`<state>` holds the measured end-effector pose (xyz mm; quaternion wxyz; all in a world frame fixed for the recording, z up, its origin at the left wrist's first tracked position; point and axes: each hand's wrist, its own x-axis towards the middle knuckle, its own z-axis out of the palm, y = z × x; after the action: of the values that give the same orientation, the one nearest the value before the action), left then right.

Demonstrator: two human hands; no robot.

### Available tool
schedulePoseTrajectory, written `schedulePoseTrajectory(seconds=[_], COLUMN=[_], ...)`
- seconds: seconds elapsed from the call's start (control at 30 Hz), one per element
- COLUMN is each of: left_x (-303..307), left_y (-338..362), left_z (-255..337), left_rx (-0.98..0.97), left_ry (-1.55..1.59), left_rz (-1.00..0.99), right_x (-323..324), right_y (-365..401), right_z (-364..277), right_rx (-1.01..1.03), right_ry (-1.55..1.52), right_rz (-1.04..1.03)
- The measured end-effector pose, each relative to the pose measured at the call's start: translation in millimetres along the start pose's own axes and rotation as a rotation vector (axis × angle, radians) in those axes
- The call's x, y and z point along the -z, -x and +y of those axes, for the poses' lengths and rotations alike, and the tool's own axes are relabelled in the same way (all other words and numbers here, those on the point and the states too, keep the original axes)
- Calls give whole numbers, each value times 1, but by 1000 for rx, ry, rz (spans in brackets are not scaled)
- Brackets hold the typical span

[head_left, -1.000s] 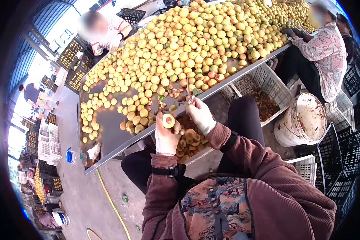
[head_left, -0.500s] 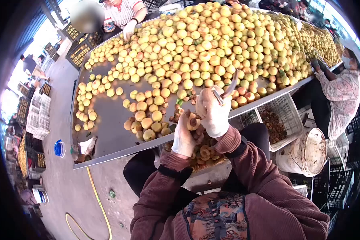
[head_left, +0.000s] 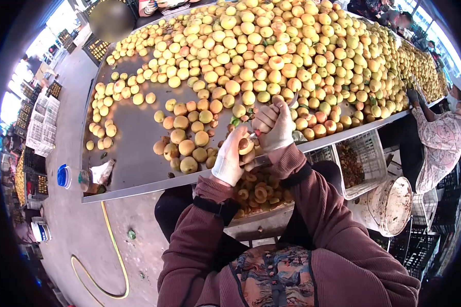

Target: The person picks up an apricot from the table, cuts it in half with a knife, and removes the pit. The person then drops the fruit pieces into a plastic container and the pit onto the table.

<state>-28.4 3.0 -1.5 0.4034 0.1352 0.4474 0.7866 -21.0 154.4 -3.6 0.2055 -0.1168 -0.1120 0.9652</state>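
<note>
A cut fruit [head_left: 246, 146] is held in my left hand [head_left: 230, 157], which wears a white fingerless-looking glove. Close beside it, my right hand [head_left: 275, 126], gloved the same way, is closed around a small tool with a curved metal blade [head_left: 293, 99]; part of the tool is hidden by the fingers. Both hands are above the near edge of the metal table [head_left: 133, 176]. Under them is a container of cut fruit halves [head_left: 261, 192]. A large heap of yellow-orange fruit [head_left: 271, 56] covers the table beyond.
At the right are a grey crate [head_left: 374, 158] with scraps and a stained white bucket [head_left: 389, 204]. A co-worker [head_left: 443, 143] sits beyond them. A clear jar with a blue lid [head_left: 69, 177] is by the left table corner. A yellow hose [head_left: 119, 256] lies on the floor.
The view has shifted, so the table sits slightly higher and further left. My right hand has turned, its fingers now nearer the fruit and the curved blade less visible.
</note>
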Motion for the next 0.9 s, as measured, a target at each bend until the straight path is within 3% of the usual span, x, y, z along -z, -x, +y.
schedulePoseTrajectory(seconds=[0.03, 0.1, 0.27, 0.33, 0.4, 0.43, 0.47, 0.53, 0.63, 0.73, 0.77, 0.8, 0.87, 0.9], left_x=[-7, -7, 6, 5, 5, 14, 29, 34, 12, 14, 17, 19, 37, 15], left_y=[-1, -2, -12, -12, -10, -13, -23, -30, -9, -1, 2, 7, 12, 27], left_z=[3, 8, 1, 3, 3, -2, -21, -21, -11, -16, -15, -12, -27, -19], left_rx=[4, -4, -155, -176, -350, -393, -626, -423, -543, -490, -309, -129, -570, -373], left_ry=[-35, -42, -229, -224, -675, -852, -929, -801, -909, -892, -731, -565, -1171, -935], left_rz=[112, 91, 243, 244, 340, 327, 369, 277, 293, 377, 354, 331, 83, 18], right_x=[3, -3, -37, -40, 12, 4, -4, -12, -10, -10, -5, -10, -16, -9], right_y=[-3, -6, 8, 18, 7, 23, 39, 53, 55, 56, 45, 39, 21, 9], right_z=[1, 2, -4, 4, 17, 19, 21, 21, 22, 18, 19, 12, 3, -4], right_rx=[-12, -31, 94, 293, 262, 338, 415, 448, 511, 565, 652, 612, 650, 549], right_ry=[-18, -56, 161, 976, 1304, 1505, 1704, 1675, 1777, 1781, 1736, 1659, 1723, 1738], right_rz=[-64, -165, -189, -23, -120, -133, -147, -211, -247, -230, -124, -103, -44, -27])
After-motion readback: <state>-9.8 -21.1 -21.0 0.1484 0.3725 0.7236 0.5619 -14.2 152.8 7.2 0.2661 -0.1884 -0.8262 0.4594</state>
